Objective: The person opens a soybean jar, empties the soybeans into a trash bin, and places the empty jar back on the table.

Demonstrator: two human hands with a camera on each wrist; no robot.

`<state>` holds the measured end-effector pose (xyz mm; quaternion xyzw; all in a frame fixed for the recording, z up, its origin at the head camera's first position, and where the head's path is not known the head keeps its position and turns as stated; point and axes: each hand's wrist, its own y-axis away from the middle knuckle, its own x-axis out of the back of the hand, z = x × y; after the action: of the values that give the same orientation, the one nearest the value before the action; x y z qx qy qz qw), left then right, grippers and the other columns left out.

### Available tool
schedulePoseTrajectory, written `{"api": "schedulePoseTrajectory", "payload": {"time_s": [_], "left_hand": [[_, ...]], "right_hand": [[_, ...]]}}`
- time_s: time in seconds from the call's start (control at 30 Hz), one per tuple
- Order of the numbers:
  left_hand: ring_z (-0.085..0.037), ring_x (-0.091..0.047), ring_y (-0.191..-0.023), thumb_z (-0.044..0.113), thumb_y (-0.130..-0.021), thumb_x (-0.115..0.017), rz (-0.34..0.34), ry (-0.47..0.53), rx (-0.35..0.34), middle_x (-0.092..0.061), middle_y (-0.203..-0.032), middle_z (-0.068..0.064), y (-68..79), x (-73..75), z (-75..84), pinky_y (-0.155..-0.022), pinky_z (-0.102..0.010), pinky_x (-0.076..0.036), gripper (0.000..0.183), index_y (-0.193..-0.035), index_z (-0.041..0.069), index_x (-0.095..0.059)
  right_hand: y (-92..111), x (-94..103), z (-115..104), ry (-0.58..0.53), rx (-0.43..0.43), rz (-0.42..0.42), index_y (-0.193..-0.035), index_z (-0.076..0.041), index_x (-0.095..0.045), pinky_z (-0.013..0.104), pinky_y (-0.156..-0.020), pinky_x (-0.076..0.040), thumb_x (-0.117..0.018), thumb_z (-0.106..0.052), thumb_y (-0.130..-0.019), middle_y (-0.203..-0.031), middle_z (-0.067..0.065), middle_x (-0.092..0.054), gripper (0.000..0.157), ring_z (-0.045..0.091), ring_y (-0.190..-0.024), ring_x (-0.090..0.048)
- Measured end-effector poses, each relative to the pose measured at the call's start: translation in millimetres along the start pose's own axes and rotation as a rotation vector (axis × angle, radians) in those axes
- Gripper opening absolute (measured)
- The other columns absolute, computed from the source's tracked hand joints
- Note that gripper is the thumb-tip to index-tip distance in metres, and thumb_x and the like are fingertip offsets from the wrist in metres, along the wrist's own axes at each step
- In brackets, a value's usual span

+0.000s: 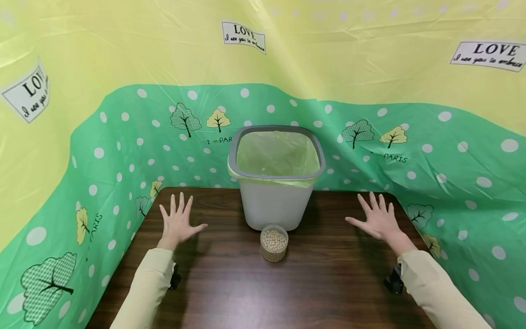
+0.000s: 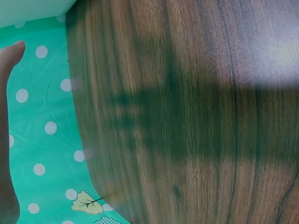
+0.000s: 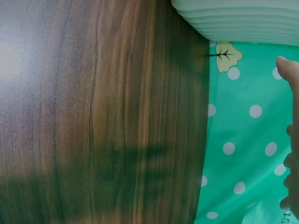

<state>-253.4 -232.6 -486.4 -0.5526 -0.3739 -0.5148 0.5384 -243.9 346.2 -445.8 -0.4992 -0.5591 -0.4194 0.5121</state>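
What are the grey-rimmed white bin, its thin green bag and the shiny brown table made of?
The white, square-mouthed bin looks like hard plastic, dull-finished: stiff walls without glare. The thin green bag seems plastic film: see-through, wrinkled, slightly shiny. The shiny brown table shows streaky grain and a bright reflection: glossy wood or wood-look laminate, I can't tell.

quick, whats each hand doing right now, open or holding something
Left hand: open, fingers spread, holding nothing.
Right hand: open, fingers spread, holding nothing.
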Motion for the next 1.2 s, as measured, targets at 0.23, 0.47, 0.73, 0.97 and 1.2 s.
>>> {"api": "schedulePoseTrajectory", "payload": {"time_s": [0.23, 0.47, 0.73, 0.97, 1.2], "left_hand": [[-0.040, 0.007, -0.135, 0.067, -0.070, -0.059, 0.014, 0.007, -0.029, -0.006, -0.149, -0.022, -0.3, -0.3, 9.3, -0.097, -0.070, 0.003, 0.105, -0.146, 0.008, -0.018], [-0.037, 0.006, -0.136, 0.070, -0.069, -0.057, 0.038, 0.019, -0.097, -0.005, -0.150, -0.018, 0.8, -1.2, 31.9, -0.099, -0.068, 0.004, 0.105, -0.147, 0.012, -0.015], [-0.032, 0.005, -0.137, 0.070, -0.069, -0.057, 0.067, 0.071, -0.207, -0.004, -0.152, -0.012, 5.7, -6.0, 64.1, -0.101, -0.066, 0.000, 0.105, -0.147, 0.015, -0.014], [-0.031, -0.006, -0.138, 0.066, -0.067, -0.062, 0.097, 0.173, -0.283, -0.009, -0.151, -0.012, 10.1, -8.5, 87.7, -0.102, -0.065, -0.009, 0.105, -0.146, 0.012, -0.018], [-0.031, -0.012, -0.137, 0.063, -0.073, -0.061, 0.012, 0.357, -0.380, -0.012, -0.149, -0.019, 16.9, -14.4, 114.7, -0.105, -0.052, -0.022, 0.104, -0.145, 0.004, -0.016]], "right_hand": [[2, -0.6, -8, -0.072, 0.017, 0.006, -0.145, -0.003, -0.015, 0.069, -0.097, 0.000, -0.047, -0.065, -0.081, -0.143, 0.034, -0.007, 0.094, 0.055, -0.128, -0.001], [3, -5.3, -22, -0.183, 0.056, 0.001, -0.146, -0.007, -0.013, 0.068, -0.098, -0.003, -0.051, -0.060, -0.082, -0.145, 0.031, -0.009, 0.091, 0.052, -0.130, -0.004], [8, -12.2, -45, -0.353, 0.151, -0.005, -0.147, -0.009, -0.013, 0.064, -0.101, -0.006, -0.058, -0.050, -0.083, -0.148, 0.025, -0.009, 0.088, 0.045, -0.133, -0.005], [14, -16.5, -62, -0.486, 0.210, 0.000, -0.147, -0.017, -0.011, 0.063, -0.101, -0.011, -0.062, -0.041, -0.083, -0.150, 0.018, -0.009, 0.086, 0.040, -0.135, -0.007], [21, -35.4, -86, -0.620, 0.229, 0.041, -0.146, -0.013, -0.018, 0.061, -0.096, -0.027, -0.069, -0.034, -0.079, -0.146, 0.021, -0.022, 0.087, 0.042, -0.130, -0.023]]}}
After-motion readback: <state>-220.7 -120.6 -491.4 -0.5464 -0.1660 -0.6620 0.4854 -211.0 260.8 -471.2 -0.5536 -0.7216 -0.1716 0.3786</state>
